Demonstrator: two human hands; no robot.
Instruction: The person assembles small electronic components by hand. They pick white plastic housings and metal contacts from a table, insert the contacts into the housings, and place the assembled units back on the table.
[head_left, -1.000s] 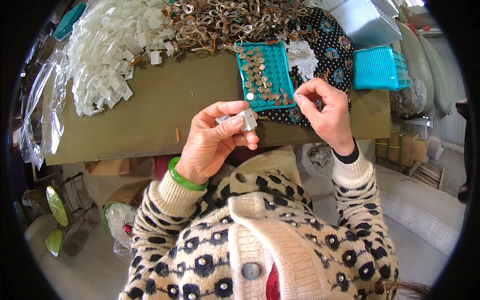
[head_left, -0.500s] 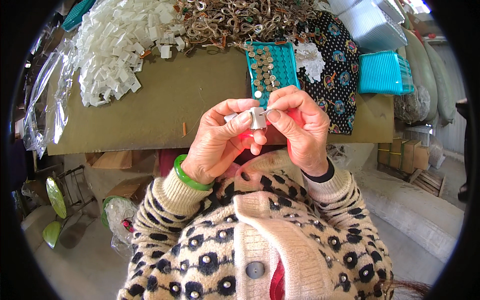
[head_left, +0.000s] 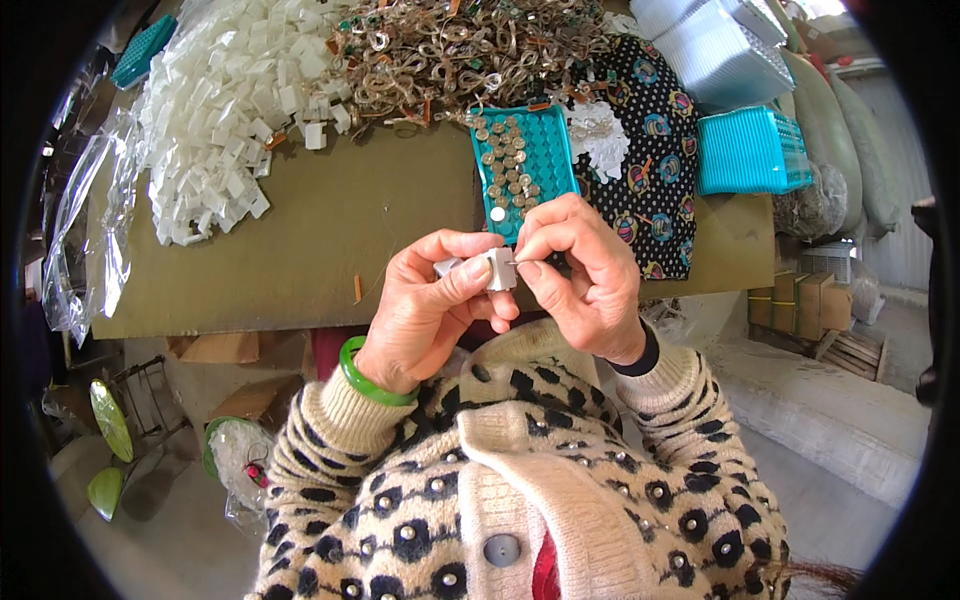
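Observation:
Above the table's near edge, my left hand (head_left: 425,300) grips a small white plastic case (head_left: 501,270) between thumb and fingers. A green bangle (head_left: 362,375) circles that wrist. My right hand (head_left: 590,275) is closed in a pinch at the right side of the case. A thin, wire-like piece (head_left: 516,262) shows between its fingertips and the case; its kind is too small to tell. Just beyond my hands lies a teal tray (head_left: 555,150) with round pockets. Several coin-shaped metal cells (head_left: 512,160) sit in it, and a white disc (head_left: 497,214) lies at its near end.
White plastic cases (head_left: 240,120) are heaped at the far left, next to tangled wire assemblies (head_left: 470,50). On a patterned black cloth (head_left: 665,225) lie white flat pieces (head_left: 598,150). Stacked teal trays (head_left: 750,150) stand to the right. Clear plastic film (head_left: 95,230) hangs at the table's left edge.
The red glow on my hands and sweater is gone. The case has turned slightly, and my right fingertips remain at its right side. The view has shifted a little.

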